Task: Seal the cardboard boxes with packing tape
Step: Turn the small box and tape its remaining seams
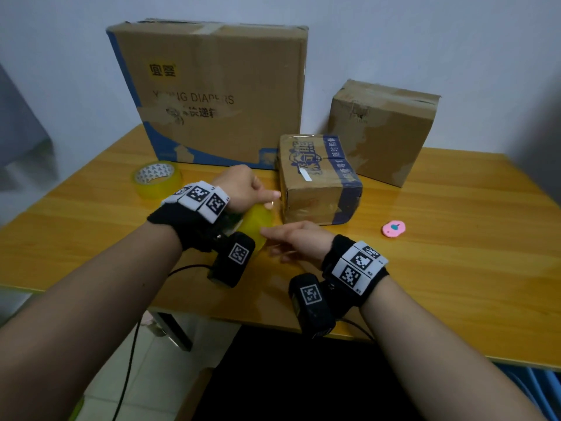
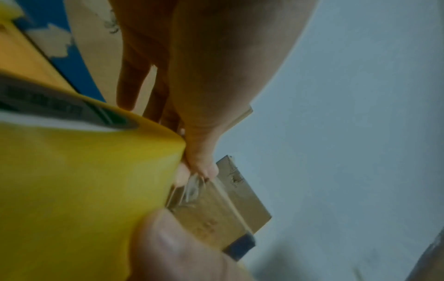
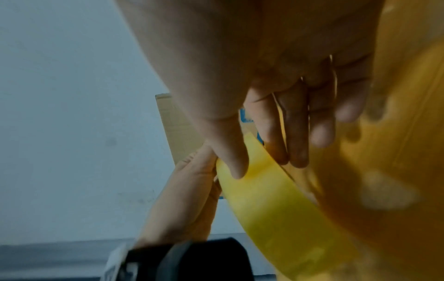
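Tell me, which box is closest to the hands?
The small box with blue printing, just beyond the left hand and right hand, which hold a tape roll. The big diaper box and plain brown box stand farther back.

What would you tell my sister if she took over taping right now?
Left hand: pinches the loose end at the edge of the tape roll.
Right hand: grips that roll, thumb on its outer face.
Things: small box just behind the hands; big box and medium box farther back; spare roll left, pink cutter right, all on the table.
Done: the end is lifted.
Left: pull a strip, stick it over a box's flaps, cut it. Which boxes are already sealed, I cannot tell.
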